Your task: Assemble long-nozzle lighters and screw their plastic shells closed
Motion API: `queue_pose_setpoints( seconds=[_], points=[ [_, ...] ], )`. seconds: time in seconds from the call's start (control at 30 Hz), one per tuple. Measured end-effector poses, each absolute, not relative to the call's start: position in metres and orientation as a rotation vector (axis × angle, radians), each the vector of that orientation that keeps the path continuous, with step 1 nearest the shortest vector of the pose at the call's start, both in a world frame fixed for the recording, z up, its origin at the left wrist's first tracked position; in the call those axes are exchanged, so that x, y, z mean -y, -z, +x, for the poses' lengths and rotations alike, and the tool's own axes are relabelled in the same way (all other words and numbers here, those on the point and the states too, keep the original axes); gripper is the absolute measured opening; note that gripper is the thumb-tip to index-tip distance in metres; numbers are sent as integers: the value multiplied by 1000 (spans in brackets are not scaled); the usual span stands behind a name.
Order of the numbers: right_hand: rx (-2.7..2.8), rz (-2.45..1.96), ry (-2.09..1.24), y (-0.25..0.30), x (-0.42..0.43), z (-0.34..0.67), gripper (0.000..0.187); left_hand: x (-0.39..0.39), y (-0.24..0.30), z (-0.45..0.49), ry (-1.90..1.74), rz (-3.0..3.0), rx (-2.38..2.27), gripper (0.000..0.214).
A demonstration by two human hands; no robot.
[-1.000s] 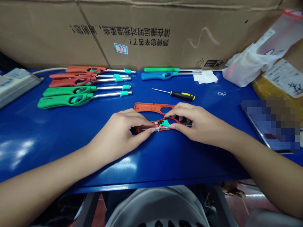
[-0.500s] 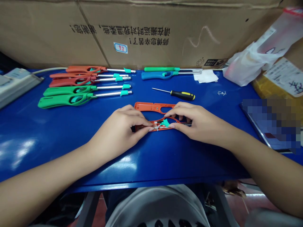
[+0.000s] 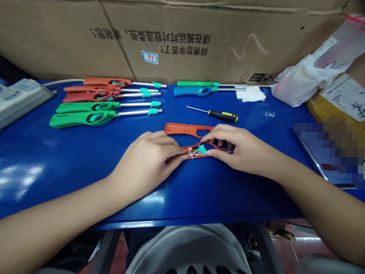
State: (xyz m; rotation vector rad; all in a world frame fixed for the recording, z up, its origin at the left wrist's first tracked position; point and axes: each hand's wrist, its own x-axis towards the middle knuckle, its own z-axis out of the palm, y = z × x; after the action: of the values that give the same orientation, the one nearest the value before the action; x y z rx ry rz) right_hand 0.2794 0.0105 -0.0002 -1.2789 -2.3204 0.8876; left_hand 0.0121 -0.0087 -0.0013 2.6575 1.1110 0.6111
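Note:
An opened orange gas lighter (image 3: 196,157) lies on the blue table, its inner parts showing between my hands. My left hand (image 3: 154,158) is closed over the handle end, thumb and fingertips pinched at the small pale parts inside. At the other end my right hand (image 3: 236,146) grips the lighter beside its teal trigger (image 3: 202,148), with the metal tube partly hidden under the fingers. Just behind them rests the loose orange shell half (image 3: 178,128), its right end covered by my right hand.
Several orange and green lighters (image 3: 82,119) lie at the back left. A green and a blue lighter (image 3: 185,91) lie beside white tissue (image 3: 251,94). Nearby are a screwdriver (image 3: 224,115), small screws (image 3: 269,114) and a phone-like slab (image 3: 319,160). A cardboard box (image 3: 182,23) walls the back.
The view has shifted slightly. My left hand's fingers have drawn closer together over the lighter's inner parts. My right hand keeps its grip.

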Motion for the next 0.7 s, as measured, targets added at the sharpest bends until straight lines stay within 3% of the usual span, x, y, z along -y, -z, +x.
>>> queue_pose_setpoints(
  seconds=[0.7],
  points=[
    [2311,-1256,-893,1,-13,281,26,0,-1,6,-591,2450,-1140,11]
  ],
)
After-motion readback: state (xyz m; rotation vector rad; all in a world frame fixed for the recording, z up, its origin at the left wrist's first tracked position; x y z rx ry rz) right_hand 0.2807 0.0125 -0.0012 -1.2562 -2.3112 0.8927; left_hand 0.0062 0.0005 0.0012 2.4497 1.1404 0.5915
